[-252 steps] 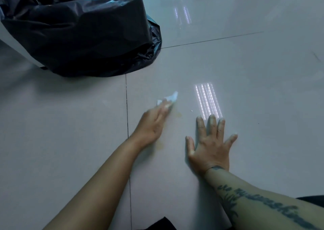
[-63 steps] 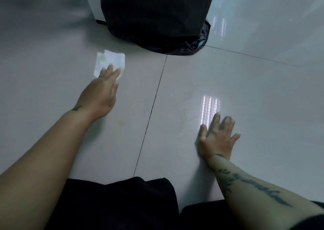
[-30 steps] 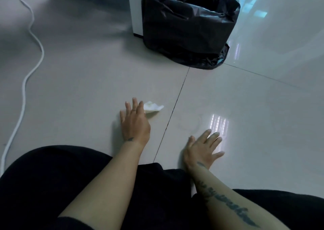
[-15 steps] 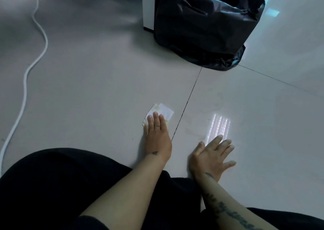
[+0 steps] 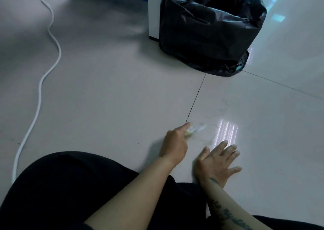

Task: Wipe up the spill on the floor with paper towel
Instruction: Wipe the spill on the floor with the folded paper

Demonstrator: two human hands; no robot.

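Note:
My left hand (image 5: 174, 143) grips a crumpled, yellow-stained paper towel (image 5: 196, 129) and presses it on the grey tiled floor, just right of the dark tile joint (image 5: 195, 98). The towel is blurred. A thin wet smear of the spill (image 5: 207, 139) shines on the tile beside it, near a bright light reflection. My right hand (image 5: 218, 161) lies flat on the floor with fingers spread, just right of the left hand and holding nothing.
A bin lined with a black bag (image 5: 210, 28) stands at the back, beside a white post (image 5: 154, 10). A white cable (image 5: 43, 79) snakes along the floor on the left. My dark-clothed legs (image 5: 70, 191) fill the bottom of the view.
My left hand has swept the towel to the right across the tile joint and bunched it up; before it lay flat under my fingers, left of the joint. The right hand stays planted.

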